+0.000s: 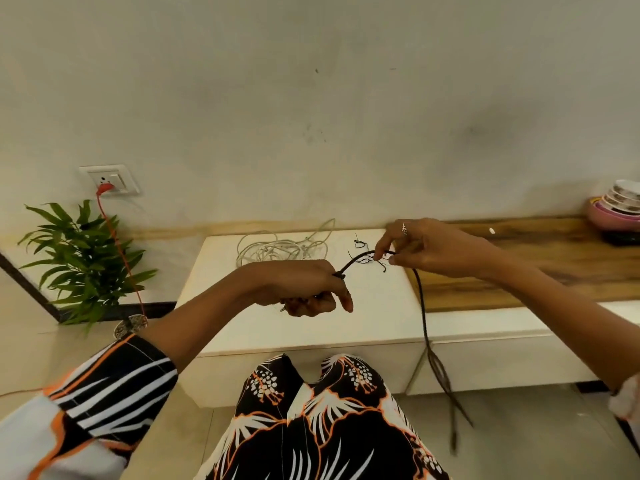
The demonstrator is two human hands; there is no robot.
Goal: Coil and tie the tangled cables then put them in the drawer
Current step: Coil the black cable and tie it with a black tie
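Note:
A black cable (423,310) runs between both hands above the low white cabinet (242,327). My left hand (308,289) grips one end in a fist, index finger sticking out. My right hand (426,247) pinches the cable further along; from there it hangs down past the cabinet's front edge to blurred loose ends near the floor. A tangle of white cables (280,249) lies at the back of the cabinet top. Small black ties (360,242) lie on the top beyond my hands.
A wooden counter (540,268) runs off to the right, with stacked bowls (620,206) at its far end. A potted plant (83,261) stands at the left, below a wall socket (110,180) with a red cord (119,244) plugged in.

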